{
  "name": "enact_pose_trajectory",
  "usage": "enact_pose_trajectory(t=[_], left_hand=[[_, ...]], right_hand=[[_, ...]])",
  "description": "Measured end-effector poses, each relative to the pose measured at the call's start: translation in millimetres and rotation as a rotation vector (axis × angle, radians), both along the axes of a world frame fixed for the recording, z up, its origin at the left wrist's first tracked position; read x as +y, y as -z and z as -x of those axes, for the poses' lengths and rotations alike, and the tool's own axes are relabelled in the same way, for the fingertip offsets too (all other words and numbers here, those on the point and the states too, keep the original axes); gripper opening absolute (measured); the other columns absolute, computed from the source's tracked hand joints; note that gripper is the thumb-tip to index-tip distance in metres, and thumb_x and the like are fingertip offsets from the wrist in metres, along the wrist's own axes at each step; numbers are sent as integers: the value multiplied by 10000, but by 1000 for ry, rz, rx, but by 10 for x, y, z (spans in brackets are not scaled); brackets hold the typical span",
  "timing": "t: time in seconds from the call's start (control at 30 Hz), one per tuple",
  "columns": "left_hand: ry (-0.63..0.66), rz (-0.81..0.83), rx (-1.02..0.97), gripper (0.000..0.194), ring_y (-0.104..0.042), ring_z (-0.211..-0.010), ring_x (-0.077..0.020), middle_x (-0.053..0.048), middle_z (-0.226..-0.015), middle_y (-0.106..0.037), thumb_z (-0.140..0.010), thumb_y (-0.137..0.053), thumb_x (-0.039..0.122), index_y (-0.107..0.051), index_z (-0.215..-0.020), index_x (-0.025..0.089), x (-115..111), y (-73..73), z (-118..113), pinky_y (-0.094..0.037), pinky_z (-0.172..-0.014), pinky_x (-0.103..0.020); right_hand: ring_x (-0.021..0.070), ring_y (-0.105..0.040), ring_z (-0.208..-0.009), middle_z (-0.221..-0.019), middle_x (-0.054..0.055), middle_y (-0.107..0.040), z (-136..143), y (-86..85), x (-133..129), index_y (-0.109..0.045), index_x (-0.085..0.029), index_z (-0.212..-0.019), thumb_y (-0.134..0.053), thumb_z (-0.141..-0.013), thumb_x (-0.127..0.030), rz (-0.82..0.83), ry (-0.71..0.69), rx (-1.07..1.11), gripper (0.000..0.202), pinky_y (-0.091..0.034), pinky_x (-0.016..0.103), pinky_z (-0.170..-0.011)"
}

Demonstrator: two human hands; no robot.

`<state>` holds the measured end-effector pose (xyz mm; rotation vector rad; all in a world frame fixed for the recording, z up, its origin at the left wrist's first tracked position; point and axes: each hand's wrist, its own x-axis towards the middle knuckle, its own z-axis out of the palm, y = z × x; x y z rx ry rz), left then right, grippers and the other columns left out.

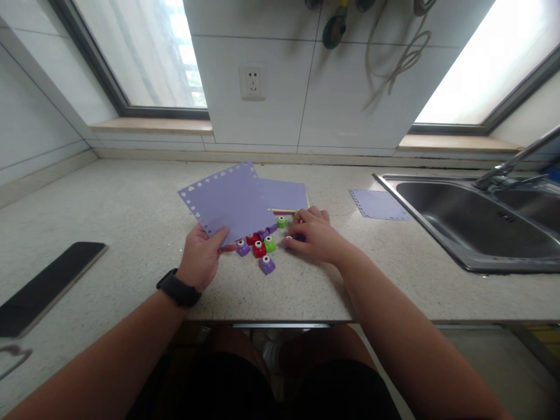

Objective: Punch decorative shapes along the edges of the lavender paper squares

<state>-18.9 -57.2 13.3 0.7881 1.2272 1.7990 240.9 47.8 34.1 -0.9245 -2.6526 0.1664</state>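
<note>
My left hand [202,254] grips a sheet of purple paper [230,201] by its lower edge, thumb on top. Small shapes are punched out along two of the sheet's edges. My right hand [315,234] is closed around a small purple craft punch [289,240], mostly hidden by the fingers. Between the hands lie several small punches: a red punch [259,249], a green punch [270,244], a lower purple punch [266,265] and another green punch [281,221]. The held sheet partly covers some of them.
Behind the punches lies a stack of coloured paper [286,193]. Another punched purple sheet [378,204] rests beside the steel sink [464,265] on the right. A black flat slab [48,286] sits at the left on the speckled counter [131,233]. A socket [252,82] is on the tiled wall.
</note>
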Motion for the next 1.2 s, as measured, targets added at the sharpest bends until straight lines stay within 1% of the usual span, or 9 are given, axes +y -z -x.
enact_pose_trajectory(t=[0.17, 0.23, 0.37, 0.47, 0.57, 0.73, 0.93, 1.03, 1.2], left_hand=[[0, -12, -2, 463, -718, -784, -158, -59, -1154, -749, -708, -877, 217, -706, -1137, 178, 4, 6, 5, -620, -507, -208], [5, -14, -4, 457, -714, -756, -146, -55, -1134, -754, -716, -872, 212, -706, -1140, 180, 8, 12, 11, -616, -504, -200], [12, -22, -1, 470, -723, -763, -146, -46, -1129, -755, -722, -868, 216, -702, -1161, 191, 12, 19, 21, -618, -508, -197], [10, -22, -2, 463, -732, -788, -154, -47, -1134, -755, -725, -868, 216, -701, -1156, 193, 10, 21, 24, -616, -508, -191], [-2, -17, -4, 455, -726, -768, -146, -45, -1131, -754, -718, -872, 215, -702, -1140, 192, 8, 20, 24, -612, -500, -187], [-7, -4, -9, 498, -723, -725, -145, -46, -1101, -755, -709, -877, 221, -697, -1172, 192, 6, 2, 18, -605, -487, -195], [4, -2, -5, 580, -727, -701, -148, -41, -1075, -761, -696, -882, 221, -676, -1238, 206, 2, 4, 23, -599, -487, -195], [8, 1, -7, 538, -720, -693, -134, -39, -1096, -760, -695, -880, 213, -694, -1200, 201, 3, 9, 27, -598, -488, -187], [-8, 15, -6, 475, -706, -708, -127, -28, -1098, -759, -683, -884, 205, -714, -1126, 194, 3, -8, 16, -583, -480, -174]], right_hand=[[331, -514, -1072, -1080, 96, -652, -8, -13, -10, -769, -260, -855, -709, -912, -525, 24, 30, 31, 277, -338, 506, -946], [319, -532, -1053, -1061, 90, -665, -12, -32, 3, -769, -266, -906, -666, -943, -503, 35, 43, 95, 260, -346, 502, -949], [273, -595, -968, -960, 88, -690, -63, -57, 109, -723, -230, -902, -389, -1058, -386, 36, 138, 484, 401, -413, 473, -943], [266, -631, -972, -963, 91, -697, -139, -44, 221, -680, -237, -894, -325, -1052, -419, 44, 304, 815, 430, -472, 446, -926], [274, -640, -1003, -1056, 98, -703, -213, -13, 306, -666, -251, -959, -298, -1045, -479, 77, 462, 951, 441, -498, 446, -911], [292, -624, -1131, -1183, 96, -695, -273, 43, 382, -674, -268, -1037, -288, -1048, -508, 82, 502, 939, 455, -467, 475, -1010], [291, -620, -1170, -1140, 83, -725, -293, 59, 448, -696, -259, -975, -327, -1020, -501, 174, 522, 849, 444, -427, 474, -1090], [288, -616, -1215, -1182, 85, -732, -297, 62, 467, -708, -248, -974, -377, -992, -443, 265, 465, 787, 384, -414, 469, -1115], [294, -590, -1303, -1288, 97, -718, -308, 84, 472, -733, -251, -992, -330, -1026, -421, 381, 353, 661, 439, -386, 497, -1151]])
